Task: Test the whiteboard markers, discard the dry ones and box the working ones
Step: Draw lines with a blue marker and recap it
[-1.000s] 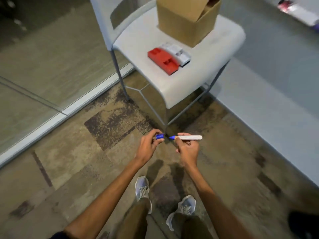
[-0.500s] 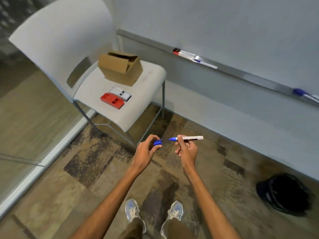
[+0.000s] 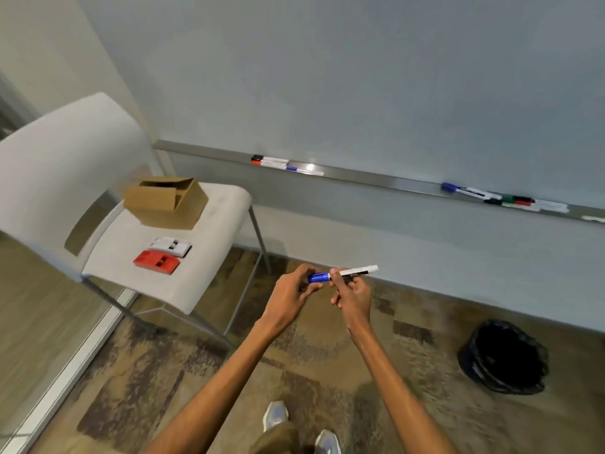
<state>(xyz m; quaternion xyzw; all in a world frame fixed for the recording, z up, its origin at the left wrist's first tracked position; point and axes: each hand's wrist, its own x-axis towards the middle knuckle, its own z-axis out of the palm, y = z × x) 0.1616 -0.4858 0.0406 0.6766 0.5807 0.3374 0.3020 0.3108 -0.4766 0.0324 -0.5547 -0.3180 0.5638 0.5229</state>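
I hold a white whiteboard marker [image 3: 355, 271] level in front of me, over the carpet. My right hand [image 3: 352, 293] grips its barrel. My left hand [image 3: 291, 294] pinches the blue cap [image 3: 318, 277], which sits against the marker's tip end. An open cardboard box [image 3: 165, 201] stands on the seat of a white chair [image 3: 209, 257] to the left. Several more markers lie on the whiteboard's metal tray: one group [image 3: 278, 162] in the middle, another [image 3: 504, 199] at the right. A bin with a black bag [image 3: 504, 357] stands on the floor at the right.
A red eraser [image 3: 156, 262] and a white one [image 3: 171, 246] lie on the chair seat in front of the box. The whiteboard [image 3: 360, 77] fills the wall ahead. A glass wall runs along the left. My shoes [image 3: 275, 417] show at the bottom.
The blue cap, held apart from the marker's tip before, now meets the marker. My view has lifted from the floor and chair toward the whiteboard and its tray.
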